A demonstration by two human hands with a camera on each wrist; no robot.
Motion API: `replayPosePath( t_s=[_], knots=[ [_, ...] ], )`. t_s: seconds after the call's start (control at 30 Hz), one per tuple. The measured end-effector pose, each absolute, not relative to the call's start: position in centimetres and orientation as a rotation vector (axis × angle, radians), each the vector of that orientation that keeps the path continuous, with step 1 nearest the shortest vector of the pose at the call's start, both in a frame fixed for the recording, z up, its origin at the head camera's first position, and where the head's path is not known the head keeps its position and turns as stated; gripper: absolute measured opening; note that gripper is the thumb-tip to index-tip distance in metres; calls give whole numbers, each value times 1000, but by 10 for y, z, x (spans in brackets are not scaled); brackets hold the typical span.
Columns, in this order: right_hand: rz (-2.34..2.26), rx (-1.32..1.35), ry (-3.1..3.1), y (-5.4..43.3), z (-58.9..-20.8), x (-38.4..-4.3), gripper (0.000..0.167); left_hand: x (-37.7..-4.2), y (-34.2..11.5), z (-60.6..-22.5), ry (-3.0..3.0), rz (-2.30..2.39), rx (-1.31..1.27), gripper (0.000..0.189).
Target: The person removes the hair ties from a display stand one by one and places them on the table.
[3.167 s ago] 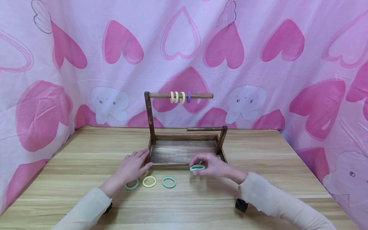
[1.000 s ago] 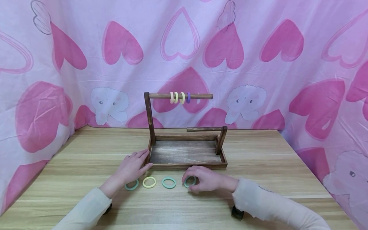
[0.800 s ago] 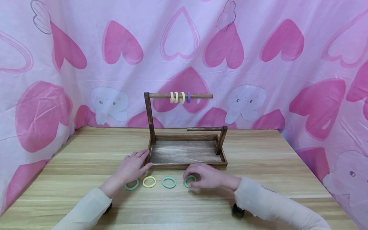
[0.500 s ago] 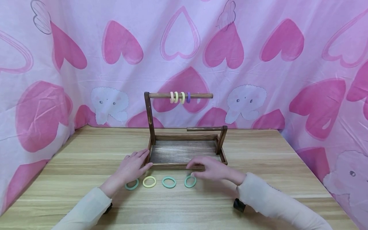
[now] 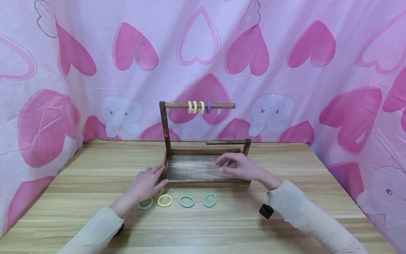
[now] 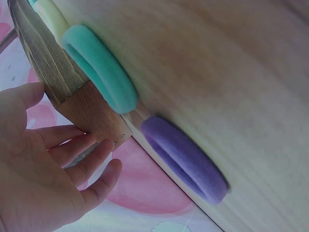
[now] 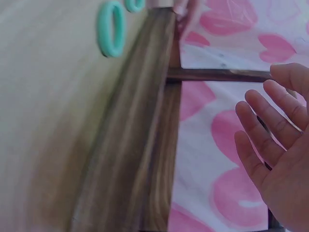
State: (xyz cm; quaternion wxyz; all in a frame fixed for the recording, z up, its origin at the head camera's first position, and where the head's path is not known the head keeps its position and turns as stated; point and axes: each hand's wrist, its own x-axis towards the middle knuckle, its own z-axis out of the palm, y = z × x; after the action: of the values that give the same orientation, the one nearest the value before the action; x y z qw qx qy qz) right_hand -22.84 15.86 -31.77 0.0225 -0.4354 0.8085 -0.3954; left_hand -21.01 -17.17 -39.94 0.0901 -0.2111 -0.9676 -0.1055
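Observation:
My left hand (image 5: 144, 185) rests with its fingertips at the left front corner of a dark wooden rack (image 5: 207, 183), its fingers loosely extended. My right hand (image 5: 242, 167) is over the rack's tray, its fingers gently bent and nothing between them, as the right wrist view also shows. In front of the rack lies a row of hair ties: a green hair tie (image 5: 210, 200) at the right, another green hair tie (image 5: 186, 201), a yellow hair tie (image 5: 165, 200) and a partly covered green hair tie (image 5: 145, 203). A purple hair tie (image 6: 186, 159) shows only in the left wrist view.
The rack's tall upper bar (image 5: 222, 105) carries several hair ties, pink, yellow and purple (image 5: 208, 107). A lower bar (image 5: 226, 142) juts leftward from the short right post, just above my right hand. A pink heart-patterned curtain (image 5: 203, 42) borders the wooden table (image 5: 104, 169).
My right hand has set the green hair tie down at the row's right end and let it go. It has then risen away over the tray. My left hand has stayed put.

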Motion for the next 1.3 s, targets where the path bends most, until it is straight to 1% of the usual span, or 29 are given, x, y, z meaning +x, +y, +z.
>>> replayPosePath(
  t_s=[0.57, 0.87, 1.0, 1.3],
  knots=[
    [-1271, -1154, 2600, 169, -280, -253, 20, -211, -172, -400, -2890, -322, -619, 57],
    [-1351, -1133, 2619, 172, -264, -265, 21, -211, -172, -399, -2900, -320, -618, 57],
    [-1394, -1147, 2633, 173, -262, -272, 22, -211, -172, -400, -2903, -323, -617, 57],
    [-1449, -1079, 2682, 181, -269, -302, 28, -211, -172, -398, -2900, -326, -615, 57]
  ],
)
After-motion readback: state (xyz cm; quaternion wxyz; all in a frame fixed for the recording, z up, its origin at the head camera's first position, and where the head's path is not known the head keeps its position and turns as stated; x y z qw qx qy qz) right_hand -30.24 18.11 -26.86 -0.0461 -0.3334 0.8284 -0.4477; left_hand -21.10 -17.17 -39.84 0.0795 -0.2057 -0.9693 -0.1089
